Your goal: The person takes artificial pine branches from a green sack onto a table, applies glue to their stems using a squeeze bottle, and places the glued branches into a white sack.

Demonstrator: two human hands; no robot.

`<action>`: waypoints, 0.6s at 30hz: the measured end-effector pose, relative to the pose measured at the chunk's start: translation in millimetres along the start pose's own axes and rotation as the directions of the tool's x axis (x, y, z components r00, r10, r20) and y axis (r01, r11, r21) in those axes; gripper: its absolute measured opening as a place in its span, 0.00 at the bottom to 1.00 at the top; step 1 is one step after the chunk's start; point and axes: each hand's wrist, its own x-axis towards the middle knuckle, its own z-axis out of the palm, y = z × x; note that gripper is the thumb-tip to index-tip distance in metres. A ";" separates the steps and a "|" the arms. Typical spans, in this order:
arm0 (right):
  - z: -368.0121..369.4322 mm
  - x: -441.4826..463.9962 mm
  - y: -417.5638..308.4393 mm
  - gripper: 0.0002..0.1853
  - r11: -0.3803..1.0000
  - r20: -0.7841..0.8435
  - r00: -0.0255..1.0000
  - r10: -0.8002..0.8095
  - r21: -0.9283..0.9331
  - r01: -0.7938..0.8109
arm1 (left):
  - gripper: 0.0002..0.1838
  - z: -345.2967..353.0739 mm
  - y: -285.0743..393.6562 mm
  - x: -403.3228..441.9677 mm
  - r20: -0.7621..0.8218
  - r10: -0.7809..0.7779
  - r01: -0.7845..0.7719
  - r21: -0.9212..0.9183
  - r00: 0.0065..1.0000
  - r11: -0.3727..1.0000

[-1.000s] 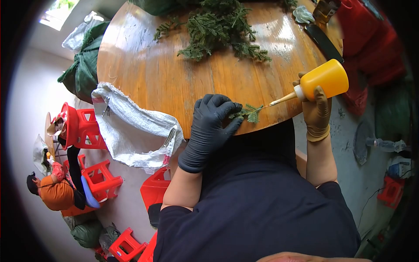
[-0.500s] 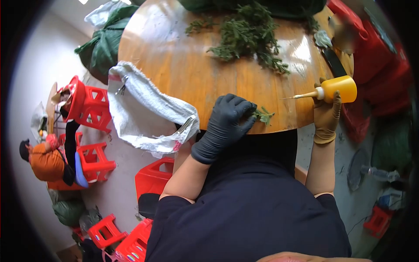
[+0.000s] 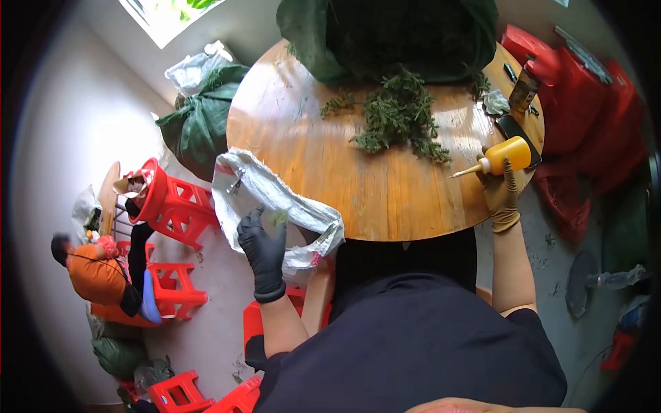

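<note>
My left hand, in a black glove, is over the mouth of a white woven sack at the table's near left edge. Its fingers are apart. A small green sprig, blurred by motion, is just off the fingertips above the sack's opening. My right hand, in a tan glove, is wrapped round a yellow squeeze bottle at the right edge of the table. The bottle lies sideways in the hand, its thin nozzle pointing left. A pile of green sprigs lies in the middle of the round wooden table.
A large dark green sack stands at the table's far side. Near the right edge lie a black phone-like object and a brown bottle. Red stools and a seated person in orange are at left.
My left hand has moved left from the table edge to over the white sack, and the sprig has come away from its fingertips. My right hand still holds the bottle. The view has tilted up.
</note>
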 end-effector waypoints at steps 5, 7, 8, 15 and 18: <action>5.7 -1.6 -3.3 0.31 0.997 -0.007 0.999 0.043 -0.071 -0.043 | 0.28 28.4 59.8 26.6 0.007 0.164 -0.159 -0.210 0.986 0.965; 8.9 -2.5 -5.0 0.31 0.995 -0.004 0.998 0.055 -0.089 -0.055 | 0.26 37.5 97.7 50.7 0.129 0.242 -0.192 -0.314 0.962 0.930; 8.4 -2.5 -4.2 0.31 0.996 -0.026 0.997 0.068 -0.054 -0.069 | 0.26 47.5 110.9 64.1 0.126 0.234 -0.185 -0.314 0.964 0.931; -4.8 -3.4 -2.6 0.32 0.991 -0.079 0.990 0.115 0.084 -0.108 | 0.27 111.3 148.4 116.8 0.156 0.402 -0.348 -0.287 0.902 0.892; 3.0 -6.2 -9.7 0.33 0.981 -0.093 0.983 0.161 0.125 -0.149 | 0.27 93.6 158.1 104.5 0.474 0.308 -0.228 -0.219 0.825 0.949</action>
